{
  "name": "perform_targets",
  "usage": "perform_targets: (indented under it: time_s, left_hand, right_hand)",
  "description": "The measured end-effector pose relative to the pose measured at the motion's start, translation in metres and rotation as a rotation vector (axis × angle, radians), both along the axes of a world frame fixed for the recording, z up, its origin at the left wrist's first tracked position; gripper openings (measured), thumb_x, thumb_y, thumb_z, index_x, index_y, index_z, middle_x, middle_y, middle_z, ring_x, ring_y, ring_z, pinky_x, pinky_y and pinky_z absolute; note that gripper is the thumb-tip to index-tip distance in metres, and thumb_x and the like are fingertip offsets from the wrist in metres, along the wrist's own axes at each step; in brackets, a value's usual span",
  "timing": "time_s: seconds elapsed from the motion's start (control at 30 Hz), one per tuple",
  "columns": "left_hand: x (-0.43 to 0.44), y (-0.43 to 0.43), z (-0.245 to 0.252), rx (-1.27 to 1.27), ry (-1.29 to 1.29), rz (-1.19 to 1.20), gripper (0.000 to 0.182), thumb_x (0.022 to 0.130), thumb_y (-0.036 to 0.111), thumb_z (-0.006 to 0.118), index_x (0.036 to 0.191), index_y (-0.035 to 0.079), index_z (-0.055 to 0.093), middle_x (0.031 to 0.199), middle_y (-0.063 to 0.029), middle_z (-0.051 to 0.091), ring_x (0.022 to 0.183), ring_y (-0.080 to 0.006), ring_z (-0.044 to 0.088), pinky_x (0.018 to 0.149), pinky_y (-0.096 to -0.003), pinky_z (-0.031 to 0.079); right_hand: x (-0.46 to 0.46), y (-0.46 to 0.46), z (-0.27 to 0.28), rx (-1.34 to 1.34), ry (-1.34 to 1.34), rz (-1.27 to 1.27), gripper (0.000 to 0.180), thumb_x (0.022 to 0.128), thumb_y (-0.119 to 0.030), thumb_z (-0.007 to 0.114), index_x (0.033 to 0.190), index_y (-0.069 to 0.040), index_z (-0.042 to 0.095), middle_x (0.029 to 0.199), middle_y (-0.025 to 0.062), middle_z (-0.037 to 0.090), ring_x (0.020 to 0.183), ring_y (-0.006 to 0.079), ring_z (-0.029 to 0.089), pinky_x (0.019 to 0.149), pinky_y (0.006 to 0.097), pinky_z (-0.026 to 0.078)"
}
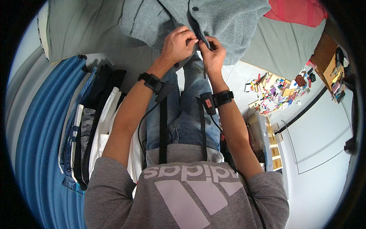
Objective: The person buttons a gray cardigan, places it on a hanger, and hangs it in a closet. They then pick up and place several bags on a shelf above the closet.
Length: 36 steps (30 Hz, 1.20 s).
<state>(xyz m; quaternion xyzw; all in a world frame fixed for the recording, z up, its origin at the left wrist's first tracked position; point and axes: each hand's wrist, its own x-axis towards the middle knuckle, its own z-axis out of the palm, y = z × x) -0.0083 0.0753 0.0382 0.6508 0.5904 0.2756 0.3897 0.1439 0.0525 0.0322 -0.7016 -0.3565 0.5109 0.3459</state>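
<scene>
A grey ribbed knit cardigan with dark buttons lies on a grey-green sheet at the top of the view, its lower edge hanging toward me. My left hand pinches the cardigan's front edge between thumb and fingers. Close beside it, my right hand grips the button band on the other side of the opening. The fingertips of both hands nearly meet at the band, and whatever lies between them is hidden. One dark button shows farther up the front, and another sits near the lower hem.
Red fabric lies on the sheet at upper right. Many small items are scattered on the floor to the right, near a small shelf unit. Hanging clothes and a blue curtain stand at my left. Cables run from both wrist straps.
</scene>
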Motion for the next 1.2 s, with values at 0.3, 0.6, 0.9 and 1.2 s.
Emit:
perform_targets:
  time_s: [0.3, 0.6, 0.9, 1.2]
  left_hand:
    - [-0.001, -0.005, -0.004, 0.018, 0.053, 0.028, 0.009, 0.08, 0.006, 0.072, 0.082, 0.0, 0.065, 0.077, -0.0104, 0.058, 0.069, -0.0263, 0.063, 0.062, -0.0358, 0.05]
    - [-0.006, -0.005, -0.006, -0.038, -0.093, 0.036, 0.009, 0.078, 0.006, 0.072, 0.079, 0.0, 0.065, 0.074, -0.0109, 0.059, 0.065, -0.0286, 0.061, 0.061, -0.0389, 0.049]
    - [-0.02, -0.017, -0.025, -0.315, -0.241, 0.19, 0.016, 0.079, 0.012, 0.079, 0.092, 0.002, 0.076, 0.08, -0.0064, 0.072, 0.072, -0.0137, 0.068, 0.065, -0.0279, 0.053]
    - [-0.024, -0.02, -0.014, -0.789, -0.478, 0.315, 0.033, 0.084, 0.02, 0.079, 0.107, -0.002, 0.072, 0.094, -0.0067, 0.072, 0.085, -0.0114, 0.067, 0.073, -0.0258, 0.053]
  right_hand:
    - [0.011, 0.005, 0.011, 0.095, -0.192, 0.294, 0.02, 0.08, -0.015, 0.08, 0.09, 0.002, 0.073, 0.079, 0.0116, 0.071, 0.067, 0.0158, 0.065, 0.063, 0.0289, 0.051]
    - [0.029, 0.019, 0.0, -0.077, 0.044, 0.413, 0.018, 0.085, -0.011, 0.075, 0.099, 0.0, 0.075, 0.091, 0.0126, 0.075, 0.081, 0.0139, 0.071, 0.073, 0.0275, 0.055]
    - [0.024, 0.041, 0.009, 0.225, -0.118, 0.672, 0.016, 0.086, -0.009, 0.073, 0.099, -0.001, 0.073, 0.091, 0.0122, 0.073, 0.082, 0.0217, 0.072, 0.073, 0.0292, 0.056]
    - [0.015, 0.037, 0.009, 0.344, -0.266, 0.796, 0.014, 0.085, -0.01, 0.073, 0.096, -0.001, 0.07, 0.091, 0.013, 0.07, 0.08, 0.0286, 0.071, 0.071, 0.0351, 0.058]
